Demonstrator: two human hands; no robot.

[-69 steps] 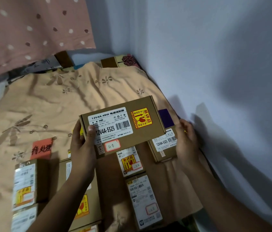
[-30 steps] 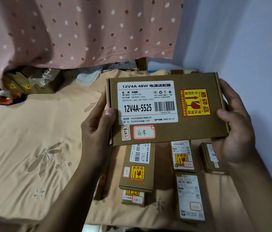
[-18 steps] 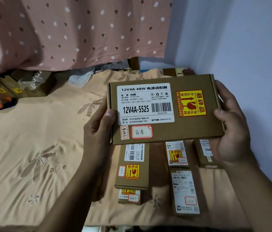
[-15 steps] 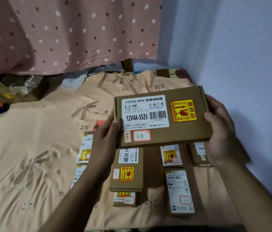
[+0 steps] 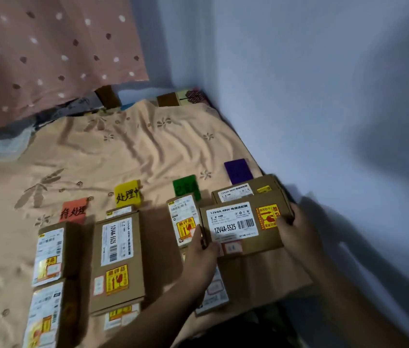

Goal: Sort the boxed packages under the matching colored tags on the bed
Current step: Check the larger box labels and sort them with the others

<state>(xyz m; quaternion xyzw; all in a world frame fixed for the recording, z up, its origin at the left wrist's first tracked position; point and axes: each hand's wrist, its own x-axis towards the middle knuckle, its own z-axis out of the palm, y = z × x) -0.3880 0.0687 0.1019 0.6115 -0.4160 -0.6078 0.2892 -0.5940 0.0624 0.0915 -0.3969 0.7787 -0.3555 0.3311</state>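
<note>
Both hands hold a flat brown box (image 5: 244,226) with a white 12V4A-5525 label, low over the bed near the wall. My left hand (image 5: 202,257) grips its left end, my right hand (image 5: 296,233) its right end. It overlaps another brown box (image 5: 244,190) lying below the purple tag (image 5: 238,170). Left of that lie a green tag (image 5: 186,188), a yellow tag (image 5: 127,194) and an orange-red tag (image 5: 73,210), each with boxes below it.
The bed has a peach sheet (image 5: 97,156) with flower embroidery. A pale blue wall (image 5: 324,96) runs along the right side. A pink dotted curtain (image 5: 47,54) hangs at the back left. Wooden posts (image 5: 108,96) stand at the head end.
The box was held up near my face with its label readable. Both hands have since brought it down and to the right, over the box under the purple tag.
</note>
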